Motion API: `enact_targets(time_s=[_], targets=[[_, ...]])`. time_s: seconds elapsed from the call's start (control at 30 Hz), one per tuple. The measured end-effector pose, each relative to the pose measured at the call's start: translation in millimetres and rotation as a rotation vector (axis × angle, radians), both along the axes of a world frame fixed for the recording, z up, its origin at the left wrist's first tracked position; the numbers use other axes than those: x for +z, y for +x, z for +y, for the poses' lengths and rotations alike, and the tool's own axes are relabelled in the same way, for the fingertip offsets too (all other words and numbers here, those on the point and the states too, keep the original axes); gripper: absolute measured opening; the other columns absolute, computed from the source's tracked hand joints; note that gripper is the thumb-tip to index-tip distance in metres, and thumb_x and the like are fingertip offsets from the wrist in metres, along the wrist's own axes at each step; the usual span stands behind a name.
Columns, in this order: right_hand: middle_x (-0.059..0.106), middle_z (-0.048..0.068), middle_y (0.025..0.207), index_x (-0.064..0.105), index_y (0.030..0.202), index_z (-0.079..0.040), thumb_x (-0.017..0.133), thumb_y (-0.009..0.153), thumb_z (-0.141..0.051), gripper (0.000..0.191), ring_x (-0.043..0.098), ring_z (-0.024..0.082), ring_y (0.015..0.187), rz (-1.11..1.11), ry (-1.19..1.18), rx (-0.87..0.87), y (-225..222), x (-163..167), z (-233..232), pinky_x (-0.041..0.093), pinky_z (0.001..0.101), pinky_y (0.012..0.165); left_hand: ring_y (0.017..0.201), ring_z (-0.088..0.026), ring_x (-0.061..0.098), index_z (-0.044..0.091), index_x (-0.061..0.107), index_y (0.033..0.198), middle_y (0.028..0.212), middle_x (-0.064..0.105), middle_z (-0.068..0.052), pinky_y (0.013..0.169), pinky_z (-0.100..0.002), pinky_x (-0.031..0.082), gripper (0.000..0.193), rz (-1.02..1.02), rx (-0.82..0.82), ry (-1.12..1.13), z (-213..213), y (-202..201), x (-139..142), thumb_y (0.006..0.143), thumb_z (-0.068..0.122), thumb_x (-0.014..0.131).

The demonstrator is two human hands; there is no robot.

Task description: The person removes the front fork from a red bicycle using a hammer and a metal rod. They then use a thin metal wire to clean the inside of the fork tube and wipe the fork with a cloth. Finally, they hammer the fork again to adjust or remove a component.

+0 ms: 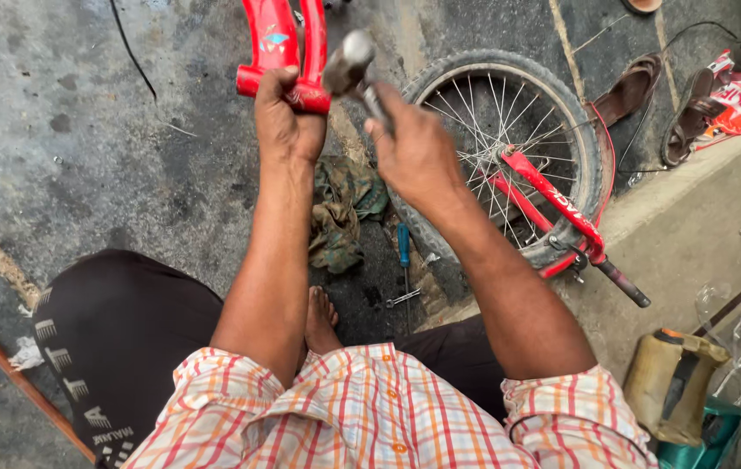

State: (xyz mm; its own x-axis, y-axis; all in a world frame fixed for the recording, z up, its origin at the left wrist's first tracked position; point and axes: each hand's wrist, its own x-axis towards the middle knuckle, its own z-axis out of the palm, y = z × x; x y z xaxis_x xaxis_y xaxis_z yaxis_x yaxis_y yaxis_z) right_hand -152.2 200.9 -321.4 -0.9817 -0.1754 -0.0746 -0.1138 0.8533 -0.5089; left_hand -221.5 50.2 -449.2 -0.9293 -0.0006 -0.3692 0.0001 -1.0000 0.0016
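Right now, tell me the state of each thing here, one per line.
left hand: gripping red fork, upright.
right hand: holding hammer, raised beside the fork.
bicycle wheel: lying flat on floor, frame attached.
screwdriver: lying on floor.
rag: crumpled on floor.
sandals: off, lying on floor.

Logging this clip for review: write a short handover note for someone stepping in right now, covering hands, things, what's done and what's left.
Left hand: closed in a firm grip on the lower end of the red bicycle fork, held up in front of the body.
Right hand: closed on the handle of a hammer, its metal head raised beside the fork end.
On the floor: a bicycle wheel with red frame parts across it, a screwdriver, a small spanner and a rag.
Done: fork is off the wheel.
Left: cannot tell from this view how far the hammering has got.
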Motion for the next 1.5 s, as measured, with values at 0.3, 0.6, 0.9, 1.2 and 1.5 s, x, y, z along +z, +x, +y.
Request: enact_targets(time_s=[0.3, 0.6, 0.9, 1.2, 1.5], targets=[[0.072, 0.02, 0.11, 0.052, 0.146, -0.006, 0.058, 0.109, -0.017, 0.039, 0.073, 0.035, 0.093, 0.215, -0.003, 0.004, 12.1, -3.6, -11.8, 0.061, 0.046, 0.082, 0.102, -0.028, 0.065, -0.004, 0.057, 0.114, 0.108, 0.066, -0.014, 0.103, -0.042, 0.051, 0.035, -0.014, -0.012, 0.068, -4.6, -2.5, 8.4, 0.081, -0.007, 0.065], [0.069, 0.015, 0.119, 0.048, 0.148, -0.015, 0.06, 0.114, -0.018, 0.037, 0.076, 0.03, 0.097, 0.547, -0.149, -0.125, 44.0, -4.6, -2.1, 0.061, 0.041, 0.082, 0.102, -0.025, 0.064, -0.002, 0.06, 0.116, 0.107, 0.067, -0.009, 0.098, -0.041, 0.051, 0.035, -0.038, -0.009, 0.012, 3.0, 0.2, 12.9, 0.082, -0.006, 0.065], [0.067, 0.022, 0.124, 0.05, 0.148, -0.004, 0.058, 0.108, -0.018, 0.044, 0.069, 0.041, 0.105, 0.458, -0.021, -0.058, 59.9, -41.1, -3.9, 0.059, 0.047, 0.086, 0.094, -0.028, 0.063, -0.001, 0.059, 0.114, 0.101, 0.065, -0.01, 0.092, -0.046, 0.051, 0.032, -0.028, -0.084, -0.028, 8.8, 1.6, 9.6, 0.083, -0.002, 0.068], [0.071, 0.022, 0.11, 0.048, 0.145, -0.005, 0.054, 0.108, -0.016, 0.039, 0.073, 0.041, 0.086, 0.371, -0.023, -0.003, 54.4, -69.4, -8.2, 0.061, 0.0461, 0.075, 0.096, -0.026, 0.065, -0.001, 0.058, 0.119, 0.105, 0.068, -0.01, 0.094, -0.042, 0.052, 0.041, -0.005, -0.064, 0.001, 3.0, 4.7, 12.7, 0.079, -0.004, 0.069], [0.069, 0.022, 0.099, 0.042, 0.137, -0.004, 0.056, 0.108, -0.018, 0.035, 0.073, 0.041, 0.082, 0.596, -0.101, -0.022, 74.2, -101.5, -8.4, 0.062, 0.0474, 0.07, 0.096, -0.024, 0.068, 0.002, 0.06, 0.115, 0.102, 0.068, -0.008, 0.095, -0.041, 0.054, 0.037, -0.081, -0.105, -0.065, 3.2, 6.7, 9.6, 0.08, -0.002, 0.07]])
